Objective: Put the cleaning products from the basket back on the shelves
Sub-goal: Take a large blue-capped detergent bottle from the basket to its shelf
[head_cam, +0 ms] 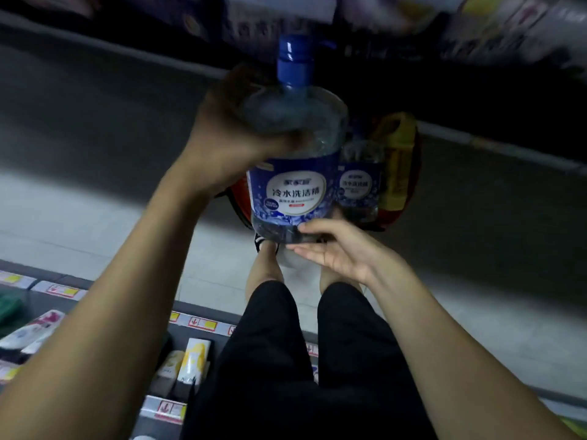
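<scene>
Above the red basket [392, 217], the left hand [222, 144] grips the detergent bottle [292, 192] by its shoulder, and the right hand [336, 252], fingers straight, steadies its base. Next, probably, it needs carrying to the shelves [203, 323].

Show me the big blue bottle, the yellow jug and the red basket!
big blue bottle [289, 188]: head view, on its blue label.
yellow jug [397, 154]: head view, on its body, inside the basket.
red basket [413, 198]: head view, on its right wall.

Dim shop aisle, pale tiled floor [95, 217], stocked shelves [206, 311].
</scene>
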Demonstrator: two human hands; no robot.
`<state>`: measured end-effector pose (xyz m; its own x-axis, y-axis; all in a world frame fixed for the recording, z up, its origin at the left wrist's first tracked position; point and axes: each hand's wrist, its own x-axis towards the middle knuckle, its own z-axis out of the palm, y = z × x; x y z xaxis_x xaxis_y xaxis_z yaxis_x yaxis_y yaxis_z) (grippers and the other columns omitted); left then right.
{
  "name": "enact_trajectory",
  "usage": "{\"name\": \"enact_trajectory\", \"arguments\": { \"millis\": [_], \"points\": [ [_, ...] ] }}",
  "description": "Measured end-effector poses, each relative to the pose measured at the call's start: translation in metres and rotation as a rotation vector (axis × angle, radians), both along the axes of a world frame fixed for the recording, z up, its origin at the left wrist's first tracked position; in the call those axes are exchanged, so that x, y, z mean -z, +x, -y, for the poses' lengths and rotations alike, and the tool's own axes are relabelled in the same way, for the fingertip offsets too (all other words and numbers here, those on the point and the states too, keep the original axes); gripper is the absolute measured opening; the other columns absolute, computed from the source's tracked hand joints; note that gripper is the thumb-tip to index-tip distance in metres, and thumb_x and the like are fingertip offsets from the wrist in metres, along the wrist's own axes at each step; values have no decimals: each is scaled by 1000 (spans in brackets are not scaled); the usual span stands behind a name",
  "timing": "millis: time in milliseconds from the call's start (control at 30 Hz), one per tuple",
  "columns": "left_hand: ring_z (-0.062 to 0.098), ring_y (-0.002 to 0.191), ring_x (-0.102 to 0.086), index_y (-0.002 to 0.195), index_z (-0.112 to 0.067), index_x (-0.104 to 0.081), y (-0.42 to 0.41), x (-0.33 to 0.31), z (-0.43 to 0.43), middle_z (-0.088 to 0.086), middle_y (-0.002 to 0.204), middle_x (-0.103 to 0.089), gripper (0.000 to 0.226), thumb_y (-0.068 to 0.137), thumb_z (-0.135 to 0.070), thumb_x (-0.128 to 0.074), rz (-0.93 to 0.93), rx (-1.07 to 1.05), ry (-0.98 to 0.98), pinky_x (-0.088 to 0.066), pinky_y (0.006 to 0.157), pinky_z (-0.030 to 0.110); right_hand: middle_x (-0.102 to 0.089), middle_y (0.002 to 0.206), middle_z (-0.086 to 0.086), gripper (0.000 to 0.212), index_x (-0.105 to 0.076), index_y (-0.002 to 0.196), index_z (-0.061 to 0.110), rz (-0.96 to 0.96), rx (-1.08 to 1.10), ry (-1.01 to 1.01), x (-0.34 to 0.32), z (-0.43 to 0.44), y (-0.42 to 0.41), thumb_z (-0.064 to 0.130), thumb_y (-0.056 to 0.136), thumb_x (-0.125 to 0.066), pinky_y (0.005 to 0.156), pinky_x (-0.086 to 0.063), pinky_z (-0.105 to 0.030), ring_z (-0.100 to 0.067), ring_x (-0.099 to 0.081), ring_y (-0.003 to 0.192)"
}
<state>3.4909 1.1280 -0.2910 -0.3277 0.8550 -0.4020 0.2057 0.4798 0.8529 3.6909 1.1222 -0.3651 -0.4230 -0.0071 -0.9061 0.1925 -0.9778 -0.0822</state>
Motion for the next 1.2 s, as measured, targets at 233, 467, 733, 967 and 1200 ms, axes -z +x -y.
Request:
{"name": "enact_trajectory", "arguments": {
  "millis": [233,467,733,967,1200],
  "points": [
    [3,94,-63,108,-24,-60,-1,-181,23,-13,101,-67,66,55,-55,-86,-334,-74,158,-54,86,34,-67,130,1,80,-38,142,33,-292,-147,324,-138,11,-25,2,79,-78,85,-60,-36,-22,-68,115],
    [7,121,-55,140,-23,-44,-28,-324,59,-10,133,-55,89,65,-51,-83,-578,-202,414,-45,105,33,-68,127,-4,78,-37,142,27,-638,-325,612,-255,-18,-105,7,76,-75,83,-57,-34,-20,-69,105],
    [7,114,-65,138,-31,-42,-84,-385,156,-13,124,-67,83,68,-52,-80,-214,-460,577,-56,90,26,-68,127,-7,72,-43,140,22,-963,-443,829,-367,10,-202,7,79,-77,85,-59,-36,-28,-67,116],
    [20,112,-67,128,-37,-53,-130,-385,247,-5,123,-69,79,61,-74,-76,-157,-779,775,-58,85,34,-57,143,-1,76,-31,149,26,-1154,-580,1114,-426,75,-279,5,85,-66,105,-49,-45,-23,-57,131],
    [27,113,-67,129,-30,-54,-191,-396,323,2,124,-69,86,58,-71,-79,-84,-976,895,-58,85,36,-62,135,-1,88,-46,139,32,-1150,-576,1214,-456,160,-365,57,63,-85,98,-54,-41,-20,-63,122]
  ]
}}
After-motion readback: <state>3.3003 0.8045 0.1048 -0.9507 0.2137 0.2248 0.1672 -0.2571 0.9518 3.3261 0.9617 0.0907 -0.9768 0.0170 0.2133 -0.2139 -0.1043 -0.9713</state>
